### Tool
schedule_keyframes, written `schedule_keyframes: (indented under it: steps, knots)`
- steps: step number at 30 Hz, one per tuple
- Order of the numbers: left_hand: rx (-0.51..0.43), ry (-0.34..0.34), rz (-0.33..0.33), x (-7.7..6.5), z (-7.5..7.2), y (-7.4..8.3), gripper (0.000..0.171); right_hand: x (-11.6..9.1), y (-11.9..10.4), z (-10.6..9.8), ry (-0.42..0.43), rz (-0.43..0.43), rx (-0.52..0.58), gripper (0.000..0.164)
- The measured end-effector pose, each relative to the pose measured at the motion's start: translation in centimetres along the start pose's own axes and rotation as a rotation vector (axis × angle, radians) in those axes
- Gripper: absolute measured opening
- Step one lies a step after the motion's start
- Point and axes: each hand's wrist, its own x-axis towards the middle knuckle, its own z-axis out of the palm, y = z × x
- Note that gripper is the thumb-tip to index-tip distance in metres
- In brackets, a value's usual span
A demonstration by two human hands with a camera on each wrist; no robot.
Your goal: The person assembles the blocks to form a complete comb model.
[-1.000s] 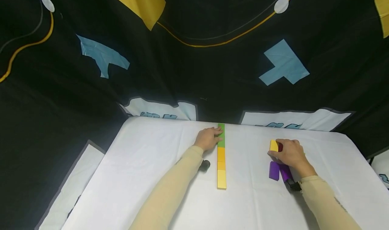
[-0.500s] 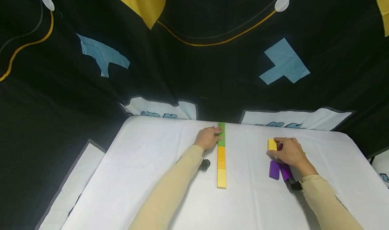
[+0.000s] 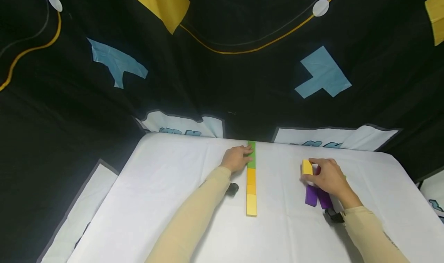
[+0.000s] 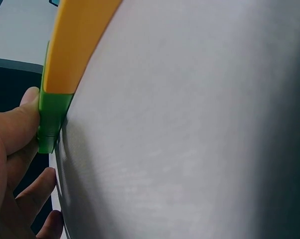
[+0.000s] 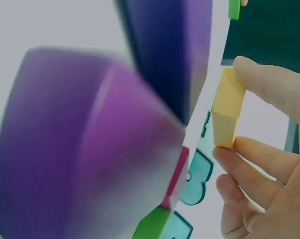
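Nine o'clock was the direction of travel: since the earlier frame the yellow block (image 3: 306,167) had crept a touch closer to the row (image 3: 251,186), and the right hand (image 3: 331,176) had come along with it. Over at three o'clock from the row, that block was nipped between thumb and fingertips, and the right-wrist view showed the pinch plainly. Only its ends were touched, probably to leave its long sides free for a neat set-down; whether it had left the bench (image 3: 274,232), the pictures did not settle.

Meanwhile the left hand (image 3: 236,159) hadn't budged! It sat towards eleven o'clock of the row's middle, fingers apart and lying against the green section (image 3: 251,165) rather than wrapped round it, most likely a steadying touch to keep everything straight. And straight it was: green at the twelve o'clock end, orange blocks (image 3: 251,177) butted up next, then a pale block (image 3: 251,205) closing the line at six.

Back on the right, purple blocks (image 3: 311,196) waited just on the six o'clock side of the held piece, a dark red block (image 3: 318,170) peeped out by the fingers at three, and the right-wrist view caught part of a green block (image 5: 152,224), too covered to judge fully. All sat within easy reach of that hand, presumably a handy stock.
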Motion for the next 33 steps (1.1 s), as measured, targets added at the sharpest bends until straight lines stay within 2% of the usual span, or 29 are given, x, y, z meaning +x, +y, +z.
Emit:
schedule_keyframes:
  steps: [15,28,33]
  knots:
    - [-0.014,-0.006,-0.001,-0.1,-0.1,0.2,0.044,-2.1,-3.0,-0.1,0.002,-0.053,0.017,0.067]
    - [-0.020,-0.003,-0.007,0.0,0.1,0.1,0.043,-4.2,-5.2,0.2,0.060,-0.196,0.065,0.063]
    - [-0.030,-0.005,-0.017,0.0,0.1,0.0,0.043,-5.2,-6.3,0.6,0.051,-0.186,0.065,0.064]
